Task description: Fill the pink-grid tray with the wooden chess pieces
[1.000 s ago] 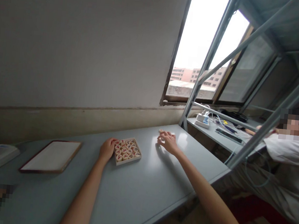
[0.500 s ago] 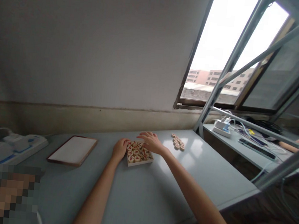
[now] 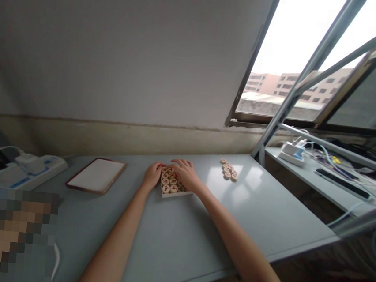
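Observation:
A shallow wooden box (image 3: 176,195) stands on the grey table, filled with round Chinese chess pieces (image 3: 166,188) that bear red or dark characters. My left hand (image 3: 152,175) is closed on the box's left side near the far corner, its fingertips at the rim. Over the box's right part lies my right hand (image 3: 186,175), fingers stretched out and somewhat apart above the pieces. It hides the pieces beneath it, and whether it touches them I cannot tell. Several loose chess pieces (image 3: 228,169) lie in a cluster on the table to the right.
A flat white panel with a brown edge (image 3: 96,175) lies to the left. Beyond it is a power strip (image 3: 35,171) with cables. Metal bed-frame bars (image 3: 286,104) rise at the right, beside another desk (image 3: 311,177) with chargers and cables. A wall backs the table.
My right hand has lowered and spread further over the box, covering more of its pieces. My left hand stays at the box's left side. The camera view has shifted slightly.

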